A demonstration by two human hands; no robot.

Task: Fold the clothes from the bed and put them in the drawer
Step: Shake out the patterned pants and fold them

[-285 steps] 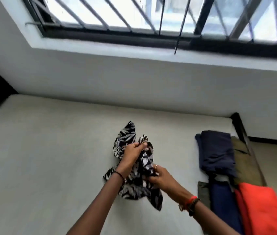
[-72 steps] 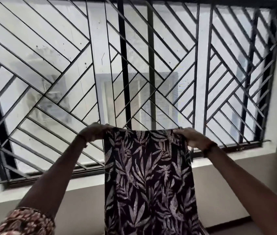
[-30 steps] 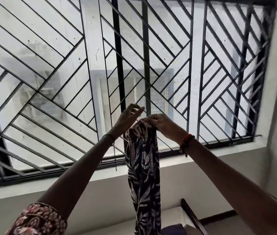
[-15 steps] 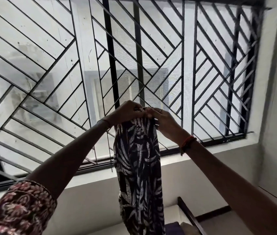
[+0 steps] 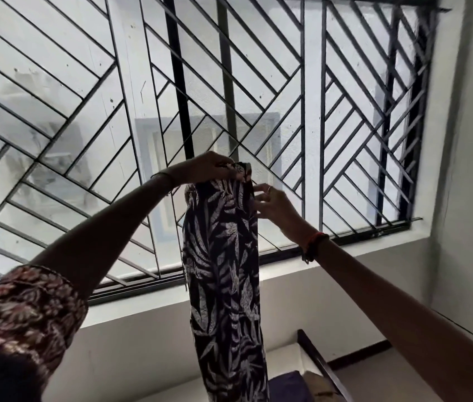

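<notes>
A long black garment with a white leaf print hangs straight down in front of the window, folded in half lengthwise into a narrow strip. My left hand is raised and grips its bunched top edge. My right hand sits a little lower at the garment's right edge, fingers spread and loose, the tips just touching the cloth. The garment's lower end runs out of the bottom of the view. No drawer is in sight.
A black metal window grille fills the upper view above a white sill. Below, a corner of the bed with its dark frame shows, bearing a folded navy cloth and an olive one.
My right hand has let go of the garment's top and dropped slightly along its right edge. My left hand now holds the top alone. The garment hangs a bit wider.
</notes>
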